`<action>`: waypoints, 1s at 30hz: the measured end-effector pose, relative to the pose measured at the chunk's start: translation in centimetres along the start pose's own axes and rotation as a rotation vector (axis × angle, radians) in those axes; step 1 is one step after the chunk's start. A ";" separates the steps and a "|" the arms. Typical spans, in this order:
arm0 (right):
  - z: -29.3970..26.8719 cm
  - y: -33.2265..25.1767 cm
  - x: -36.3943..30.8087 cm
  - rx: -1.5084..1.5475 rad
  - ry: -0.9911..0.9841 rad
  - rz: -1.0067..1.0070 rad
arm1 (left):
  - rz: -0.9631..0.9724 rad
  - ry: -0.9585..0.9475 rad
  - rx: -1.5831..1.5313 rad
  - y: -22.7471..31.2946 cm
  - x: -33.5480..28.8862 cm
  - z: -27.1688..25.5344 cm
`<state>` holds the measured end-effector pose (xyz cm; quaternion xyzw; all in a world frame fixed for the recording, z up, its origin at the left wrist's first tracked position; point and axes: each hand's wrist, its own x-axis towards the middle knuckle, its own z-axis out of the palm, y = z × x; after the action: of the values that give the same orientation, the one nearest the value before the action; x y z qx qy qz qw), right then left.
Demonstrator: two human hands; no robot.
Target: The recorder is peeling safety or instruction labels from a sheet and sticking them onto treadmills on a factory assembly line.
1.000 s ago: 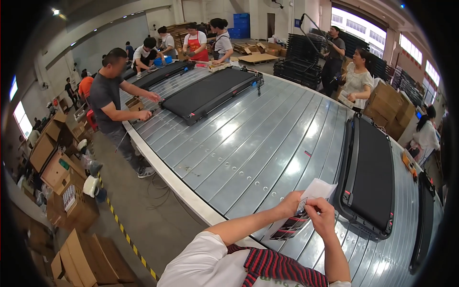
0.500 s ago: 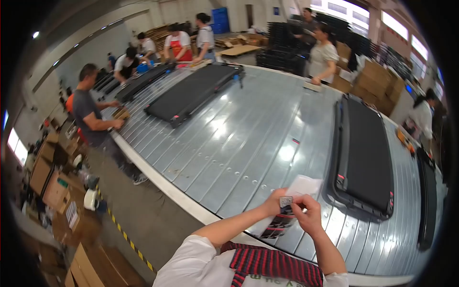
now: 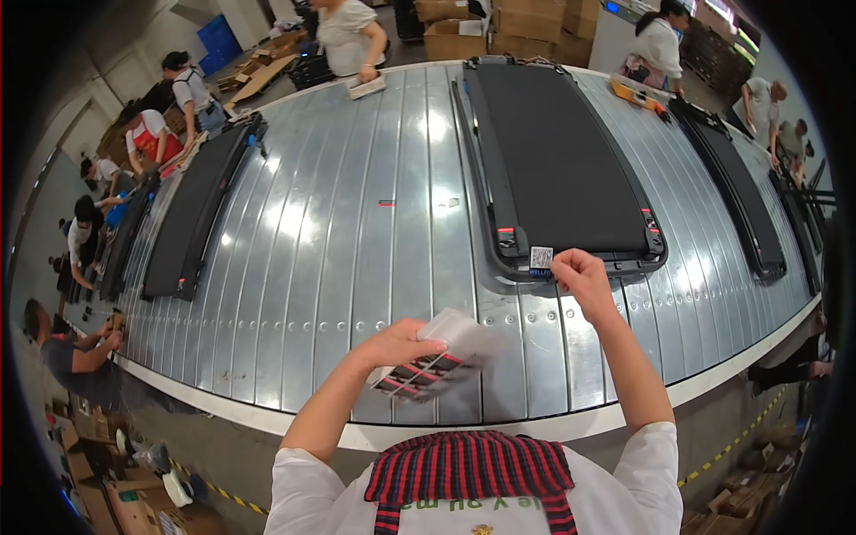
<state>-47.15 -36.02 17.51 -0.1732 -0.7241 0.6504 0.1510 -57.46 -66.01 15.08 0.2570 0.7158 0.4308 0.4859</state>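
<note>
Fingertips of the right hand pinch a small square label and press it against the near end frame of the black treadmill; the label looks partly seated, not yet smoothed flat, so this unit seems nearly done. Left hand, fingers closed, grips a blurred sheet stack with dark strips, apparently more labels, held above the ribbed metal conveyor. Further treadmills lie along the conveyor to left and right; whether these carry labels cannot be told. Other workers stand around the far edge, cartons behind them.
</note>
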 end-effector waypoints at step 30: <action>1.8 12.7 21.8 0.031 -0.156 0.582 | 0.496 0.282 0.945 0.0 22.6 -2.6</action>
<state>-66.76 -26.65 4.55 -0.3206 -0.6434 0.6886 -0.0954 -68.77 -49.23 4.76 0.5477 0.8075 0.1941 0.1009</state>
